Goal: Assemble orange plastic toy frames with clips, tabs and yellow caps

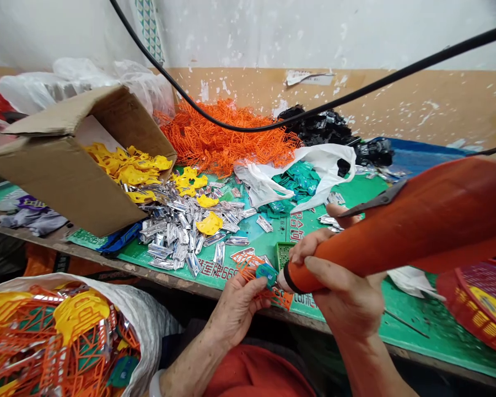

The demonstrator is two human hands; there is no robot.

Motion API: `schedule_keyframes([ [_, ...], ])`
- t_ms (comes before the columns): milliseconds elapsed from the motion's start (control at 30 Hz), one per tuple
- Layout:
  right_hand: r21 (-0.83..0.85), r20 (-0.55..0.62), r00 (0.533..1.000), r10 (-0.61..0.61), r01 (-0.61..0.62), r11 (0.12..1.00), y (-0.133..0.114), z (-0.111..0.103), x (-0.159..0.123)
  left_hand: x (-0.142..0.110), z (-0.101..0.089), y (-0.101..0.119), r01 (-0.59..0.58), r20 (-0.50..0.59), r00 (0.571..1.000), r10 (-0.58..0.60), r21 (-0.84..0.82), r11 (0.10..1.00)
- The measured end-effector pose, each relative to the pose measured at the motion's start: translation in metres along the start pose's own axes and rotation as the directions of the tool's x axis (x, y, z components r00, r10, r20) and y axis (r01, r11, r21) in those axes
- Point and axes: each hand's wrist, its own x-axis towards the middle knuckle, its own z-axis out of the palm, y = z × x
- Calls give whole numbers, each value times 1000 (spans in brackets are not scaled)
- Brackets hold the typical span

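My left hand (235,309) pinches a small toy part at the table's front edge. It joins an orange lattice piece (248,268) to a green plastic piece (266,273). My right hand (347,298) is wrapped round the front end of a thick orange power screwdriver (397,226), with a grey lever along its top. The tool's tip points left and meets the green piece; the exact contact is hidden by my fingers. Just behind the tip stands a small green basket (281,255).
Silver pieces (177,231) and yellow pieces (210,223) spill from a cardboard box (66,176). Behind lie orange frames (227,132) and a white bag (260,184) of green pieces. A black cable (248,129) hangs across. A full sack (149,309) stands lower left, a red basket (458,298) right.
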Motion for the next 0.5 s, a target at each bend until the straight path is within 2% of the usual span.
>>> schedule_keyframes([
  [500,55,154,988,-6,-2,998,13,-5,-4,0,-1,4,4,30,1000,-3,-43,999],
])
